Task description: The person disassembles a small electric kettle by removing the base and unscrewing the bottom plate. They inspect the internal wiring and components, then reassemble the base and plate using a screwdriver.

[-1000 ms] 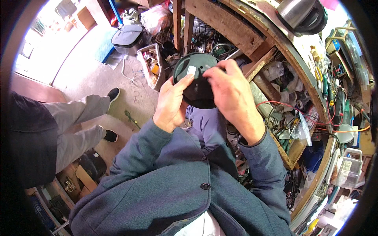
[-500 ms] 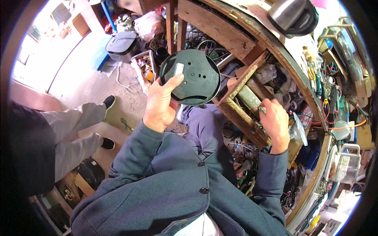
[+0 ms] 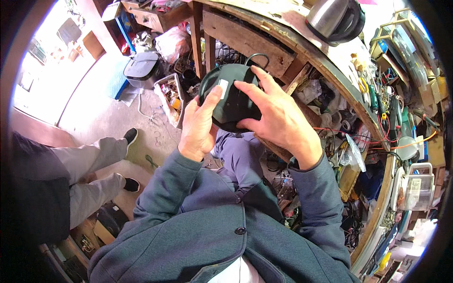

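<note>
While both hands close around it, a dark green round base (image 3: 231, 96) with a small white label sits raised in front of the person's chest, just over the knees and near the edge of a wooden workbench (image 3: 264, 33). The left hand (image 3: 198, 125) grips the base from the left side, its thumb pressed against the flat face beside the label and its fingers curled behind, out of sight. The right hand (image 3: 278, 115) lies over the right half of the base with fingers spread apart and laid flat on the dark surface, the index finger reaching up toward the rim, where a black cord (image 3: 255, 57) loops out. A steel kettle (image 3: 335, 19) stands on the bench top, well apart from the hands. Tangled wires, pliers and small tools crowd the bench's right end (image 3: 382, 108). On the concrete floor to the left lie a tray of scrap parts (image 3: 172, 96) and a grey plastic bin (image 3: 141, 68). Another person's legs in grey trousers and black shoes (image 3: 130, 137) stretch in from the left edge.
</note>
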The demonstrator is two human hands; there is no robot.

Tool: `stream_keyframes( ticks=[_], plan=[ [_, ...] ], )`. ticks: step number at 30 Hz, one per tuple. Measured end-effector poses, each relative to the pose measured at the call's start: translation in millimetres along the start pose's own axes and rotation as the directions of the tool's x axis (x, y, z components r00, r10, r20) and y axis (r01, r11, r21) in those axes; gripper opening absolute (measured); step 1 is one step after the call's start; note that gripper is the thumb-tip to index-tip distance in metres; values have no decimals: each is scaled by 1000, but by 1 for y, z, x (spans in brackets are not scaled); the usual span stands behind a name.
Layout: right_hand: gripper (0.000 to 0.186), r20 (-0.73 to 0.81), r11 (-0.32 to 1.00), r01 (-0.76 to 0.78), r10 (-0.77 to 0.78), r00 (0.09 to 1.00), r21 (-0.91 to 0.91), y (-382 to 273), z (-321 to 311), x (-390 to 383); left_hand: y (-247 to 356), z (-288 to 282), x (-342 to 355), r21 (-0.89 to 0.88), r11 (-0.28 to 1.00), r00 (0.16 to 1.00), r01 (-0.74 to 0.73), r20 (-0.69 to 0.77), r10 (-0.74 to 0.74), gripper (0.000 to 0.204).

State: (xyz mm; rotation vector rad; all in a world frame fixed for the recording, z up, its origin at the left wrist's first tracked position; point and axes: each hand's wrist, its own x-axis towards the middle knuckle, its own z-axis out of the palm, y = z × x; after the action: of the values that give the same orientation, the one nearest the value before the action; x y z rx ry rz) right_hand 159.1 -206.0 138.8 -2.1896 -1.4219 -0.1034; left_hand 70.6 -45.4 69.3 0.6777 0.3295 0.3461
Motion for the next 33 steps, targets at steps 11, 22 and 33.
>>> stream_keyframes(
  ticks=[11,22,33],
  plan=[
    [71,-57,996,-6,11,998,90,22,1,-20,-4,1,4,-80,993,995,82,57,-77,56],
    [61,-326,837,24,187,927,547,47,-23,-33,-4,39,18,-21,998,962,59,267,-51,36],
    [63,-366,926,-89,231,902,366,59,-37,-51,-25,37,24,-37,985,966,166,206,-156,31]
  ],
)
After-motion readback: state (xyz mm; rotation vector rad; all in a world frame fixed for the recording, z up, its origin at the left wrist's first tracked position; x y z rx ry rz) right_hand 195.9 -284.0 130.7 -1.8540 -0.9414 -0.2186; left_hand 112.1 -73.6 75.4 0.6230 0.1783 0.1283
